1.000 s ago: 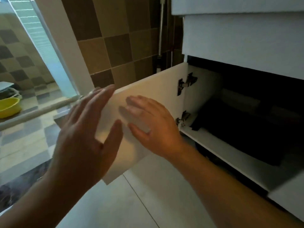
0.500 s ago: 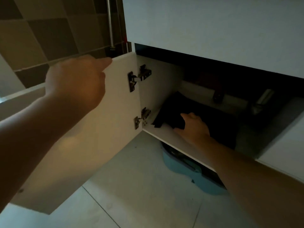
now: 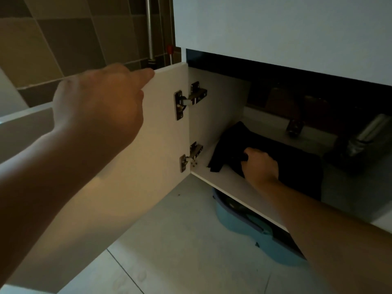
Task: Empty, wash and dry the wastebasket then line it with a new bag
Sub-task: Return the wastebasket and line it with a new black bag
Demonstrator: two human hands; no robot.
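The white cabinet door [image 3: 135, 166] was seen swung wide open, and the left hand [image 3: 99, 107] was raised against its top edge, fingers curled over that edge with the forefinger stretched along it toward the hinge side. The grip behind the door was hidden, so how firmly the edge was held could not be told. Two metal hinges [image 3: 186, 100] were fixed down the inner edge of the door, one above the other.

Inside the cabinet, the right hand [image 3: 261, 164] was reached onto the white shelf [image 3: 229, 183], and its fingers were closed on a bundle of black bags [image 3: 231, 145]. That dark, limp material was spread across the shelf from the left wall toward the middle, with one corner hanging near the shelf's front edge. The two hands were kept well apart, one at the door, one deep in the cabinet.

Farther right in the shadow, a pale, roll-like object [image 3: 373, 130] was leaned at a tilt, and what it was could not be made out. A small metal fitting [image 3: 294, 127] was seen at the back.

Below the shelf, a blue plastic container [image 3: 239, 223] was set on the pale floor tiles [image 3: 180, 240], half tucked under the cabinet. Brown wall tiles [image 3: 74, 35] were visible beyond the door, with a metal pipe [image 3: 149, 28] run down them.
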